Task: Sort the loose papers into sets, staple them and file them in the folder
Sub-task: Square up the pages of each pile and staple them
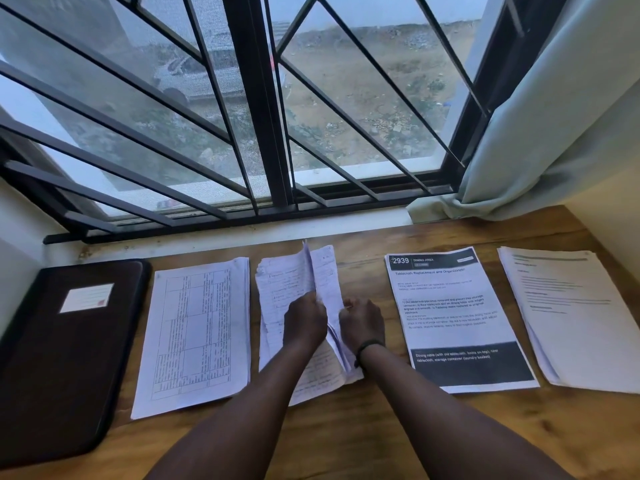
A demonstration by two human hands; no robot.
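Handwritten set (277, 289): centre of wooden table (346, 438), some sheets lifted on edge.
Left hand (304, 322): fingers curled, gripping the lifted sheets.
Right hand (362, 323): curled beside the same sheets; grip cannot be told.
Folder (59, 358): far left, closed, flat.
Table-grid set (197, 334): between folder and handwritten set.
Printed sets (457, 317): right side, flat.

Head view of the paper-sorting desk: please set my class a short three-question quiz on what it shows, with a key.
1. True or false: the black folder lies shut at the left end of the wooden desk.
2. How many paper piles lie on the desk?
A two
B four
C six
3. Fill in: the left hand and right hand both grip the ______ pages.

Key: 1 true; 2 B; 3 handwritten.
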